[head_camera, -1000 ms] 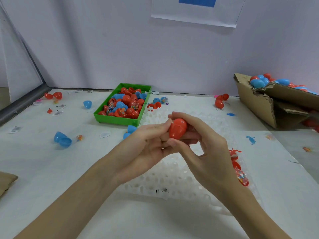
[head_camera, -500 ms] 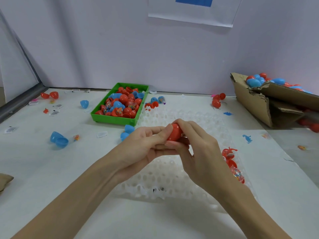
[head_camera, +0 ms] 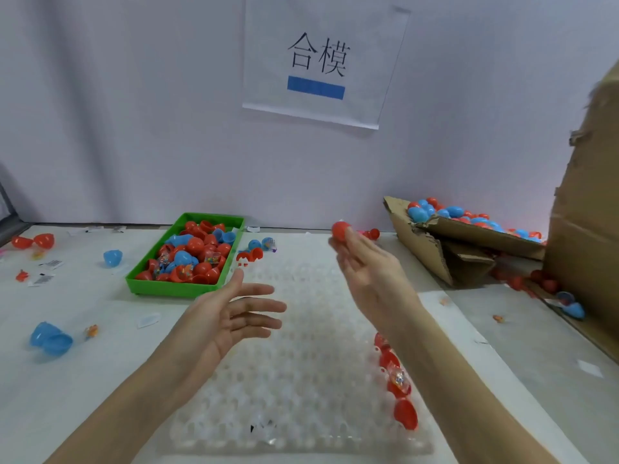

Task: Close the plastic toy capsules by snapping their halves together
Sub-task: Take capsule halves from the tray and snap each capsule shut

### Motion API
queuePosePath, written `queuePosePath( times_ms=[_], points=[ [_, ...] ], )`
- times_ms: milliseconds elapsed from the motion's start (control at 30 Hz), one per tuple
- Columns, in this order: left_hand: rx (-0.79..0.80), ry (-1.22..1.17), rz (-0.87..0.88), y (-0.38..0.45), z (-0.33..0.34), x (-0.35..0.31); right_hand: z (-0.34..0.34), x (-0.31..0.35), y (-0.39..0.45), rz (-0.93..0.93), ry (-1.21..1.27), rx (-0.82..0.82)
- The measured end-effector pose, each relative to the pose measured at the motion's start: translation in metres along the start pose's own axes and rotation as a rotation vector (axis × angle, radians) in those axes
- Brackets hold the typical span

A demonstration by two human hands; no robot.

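A tray [head_camera: 174, 289] of capsules [head_camera: 196, 252] is set left of the mat [head_camera: 301, 380]; a box [head_camera: 432, 249] is placed right of it.

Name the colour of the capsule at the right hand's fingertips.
Red capsule, head view.

Glossy, smooth plastic is seen in the red capsule [head_camera: 340, 230] and in the green tray [head_camera: 174, 287]. Rough, matt corrugated cardboard forms the box [head_camera: 422, 250]. A translucent, dimpled plastic sheet [head_camera: 301, 380] is spread on the matt white table [head_camera: 83, 373].
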State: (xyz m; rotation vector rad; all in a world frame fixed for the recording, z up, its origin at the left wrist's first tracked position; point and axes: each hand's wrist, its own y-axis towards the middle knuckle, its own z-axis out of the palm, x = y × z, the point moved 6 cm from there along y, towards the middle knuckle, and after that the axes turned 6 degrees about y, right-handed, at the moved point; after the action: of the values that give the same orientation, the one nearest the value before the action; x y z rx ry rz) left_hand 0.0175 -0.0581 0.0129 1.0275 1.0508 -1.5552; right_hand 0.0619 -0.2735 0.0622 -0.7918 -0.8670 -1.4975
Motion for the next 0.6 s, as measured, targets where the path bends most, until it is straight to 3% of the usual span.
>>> queuePosePath(
  times_ms=[67,100,167,233,400,600],
  points=[
    [-0.049,0.02,0.0,0.0,-0.008,-0.002,-0.011,0.035,0.038,0.095,0.621,-0.071],
    [-0.065,0.031,-0.004,0.0,-0.01,-0.001,-0.019,0.054,0.054,0.054,0.81,-0.105],
    [-0.085,0.047,-0.013,0.001,-0.012,-0.001,-0.037,0.082,0.079,-0.061,0.973,-0.166],
    [-0.094,0.071,-0.019,0.002,-0.013,-0.001,-0.05,0.085,0.09,-0.064,0.942,-0.202],
    [-0.085,0.095,0.007,0.0,-0.011,-0.004,-0.059,0.045,0.064,0.095,0.294,-0.067],
    [-0.047,0.196,0.107,-0.01,0.001,-0.002,-0.062,0.023,0.0,-0.057,-0.81,0.174]
  ],
)
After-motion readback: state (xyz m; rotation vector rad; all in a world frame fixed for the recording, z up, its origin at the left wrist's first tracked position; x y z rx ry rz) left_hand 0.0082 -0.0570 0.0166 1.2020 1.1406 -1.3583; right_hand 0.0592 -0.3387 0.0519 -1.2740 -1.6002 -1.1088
